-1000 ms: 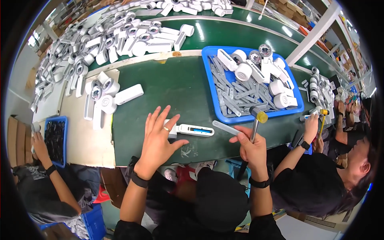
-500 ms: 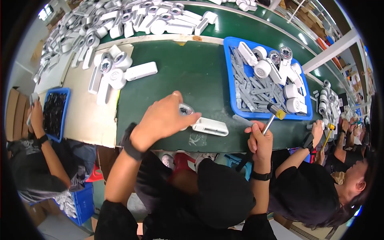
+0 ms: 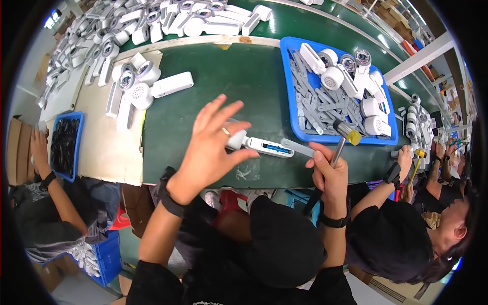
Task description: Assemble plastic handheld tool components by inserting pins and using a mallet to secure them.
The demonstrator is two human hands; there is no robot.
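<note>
A white handheld-fan-shaped body point(image 3: 260, 146) lies on the green table in front of me. Its handle faces up with a long slot, in which something blue shows. Over its round head hovers my left hand point(image 3: 206, 150), fingers spread and thumb apart; the hand partly hides that head, and I cannot tell whether it touches. Closed, my right hand point(image 3: 329, 175) grips a hammer point(image 3: 339, 150) with a metal shaft and yellow-tipped head. Between the same hand's thumb and fingers is a flat grey plastic strip point(image 3: 299, 148), its free end close to the handle's slot.
A blue tray point(image 3: 325, 138) at the right holds grey strips and white bodies. More white bodies point(image 3: 140, 96) lie on cardboard at the left, with a large heap point(image 3: 127, 23) behind. Co-workers sit on both sides; a hand point(image 3: 404, 160) at the right is near another hammer.
My left hand has lifted and opened its fingers wider. The white body has turned, now showing blue in its slot. The right hand's grey strip has come closer to it.
</note>
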